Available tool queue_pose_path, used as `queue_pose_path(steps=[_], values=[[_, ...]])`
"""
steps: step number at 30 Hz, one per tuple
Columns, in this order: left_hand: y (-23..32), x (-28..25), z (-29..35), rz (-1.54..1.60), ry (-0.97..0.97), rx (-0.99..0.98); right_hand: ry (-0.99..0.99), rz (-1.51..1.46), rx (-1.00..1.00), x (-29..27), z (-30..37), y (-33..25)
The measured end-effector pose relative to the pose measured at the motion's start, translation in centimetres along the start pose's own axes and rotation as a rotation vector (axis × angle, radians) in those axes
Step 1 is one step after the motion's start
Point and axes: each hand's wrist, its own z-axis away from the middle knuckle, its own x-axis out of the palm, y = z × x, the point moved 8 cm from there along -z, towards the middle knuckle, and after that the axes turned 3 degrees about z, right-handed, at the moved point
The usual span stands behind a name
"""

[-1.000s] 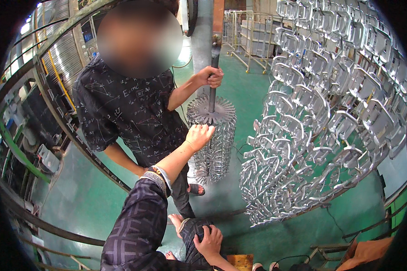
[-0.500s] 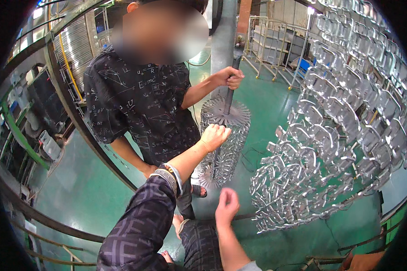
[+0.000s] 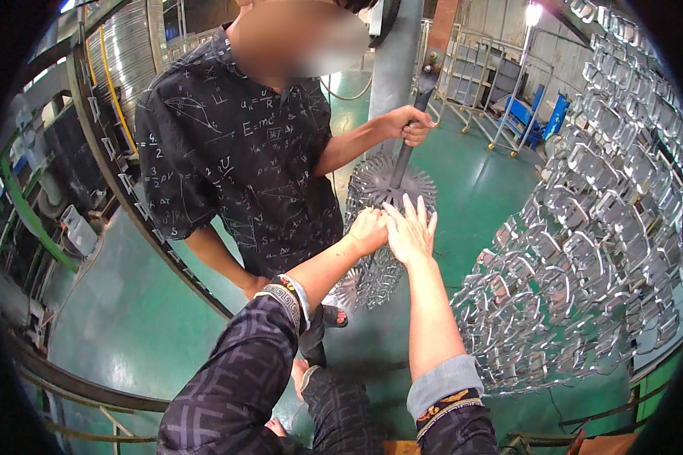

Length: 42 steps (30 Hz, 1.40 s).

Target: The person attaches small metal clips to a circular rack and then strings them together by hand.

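Left hand point(image 3: 369, 231) is curling its fingers inward, knuckles up, in front of the spiky metal cylinder point(image 3: 399, 179), and from where I'm standing I cannot tell whether anything is sitting inside that grip. Right beside it, the right hand point(image 3: 410, 236) is spreading its fingers wide, pointing them toward the finned disc at the cylinder's top. Both hands are lying close together, edge to edge (whether skin is meeting metal, I cannot make out).

That cylinder is hanging slightly tilted on a dark rod point(image 3: 412, 155), its sides bristling with small bright metal pieces. A co-worker in a black shirt point(image 3: 243, 171) printed with white formulas is standing to the left, gripping the rod above the disc with one hand point(image 3: 410, 126). The co-worker's other arm is hanging down at the side.

Over to the right, tiers of silvery metal parts point(image 3: 577, 250) are dangling in a big curving cluster. Behind, wheeled frames point(image 3: 467, 87) are standing near some blue objects point(image 3: 557, 115), and the green floor point(image 3: 129, 326) is shining underneath it all.
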Motion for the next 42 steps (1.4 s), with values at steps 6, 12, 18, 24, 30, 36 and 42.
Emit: queue_pose_path(steps=[6,12,18,24,30,36,42], values=[[-0.4,-0.1,0.9,-0.055,0.021,0.004,-0.047,0.056,0.003,0.7,-0.2,-0.3],[-0.6,-1.5,1.5,-0.07,0.072,-0.089,-0.013,-0.064,0.066,0.9,-0.5,-0.1],[-1.0,-4.4,2.2,0.044,0.093,-0.28,-0.021,-0.108,0.083,0.9,-0.9,0.2],[-0.5,-11.1,7.5,0.216,0.259,-0.541,-0.039,-0.146,0.112,0.8,-0.6,-0.9],[1.1,-15.4,15.9,0.311,0.269,-0.762,0.244,-0.252,0.061,-1.8,3.4,-3.2],[4.2,-19.4,24.6,0.399,0.264,-0.891,0.335,-0.525,-0.015,-1.5,17.1,-8.5],[9.1,-20.2,31.9,0.511,0.097,-0.989,0.073,-0.539,-0.108,2.1,32.6,-10.9]])
